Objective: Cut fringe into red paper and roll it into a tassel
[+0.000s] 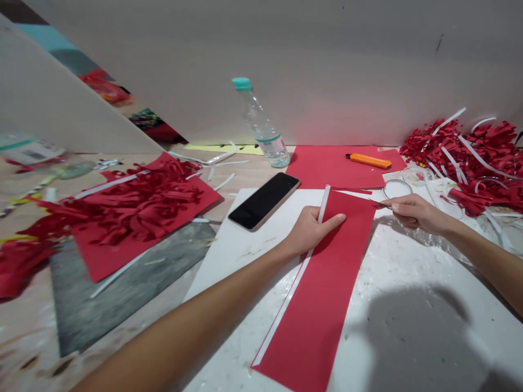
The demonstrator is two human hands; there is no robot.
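A long red paper strip (pixel 327 305) with a white band down its left edge slants across the white board. My left hand (pixel 310 231) is closed on its upper left edge, thumb on top and fingers underneath. At the strip's upper right edge, my right hand (pixel 417 212) grips what look like small scissors (pixel 379 204). Only their thin dark blades show, pointing left at the paper; the handles are hidden in my fingers.
A phone (pixel 265 200) lies left of my left hand. Behind stand a plastic bottle (pixel 267 136) and red sheets (pixel 322 166) bearing an orange cutter knife (pixel 370 160). Fringed red paper (pixel 486 152) is heaped at right, more (pixel 134 212) at left. A clear ring (pixel 397 181) sits near my right hand.
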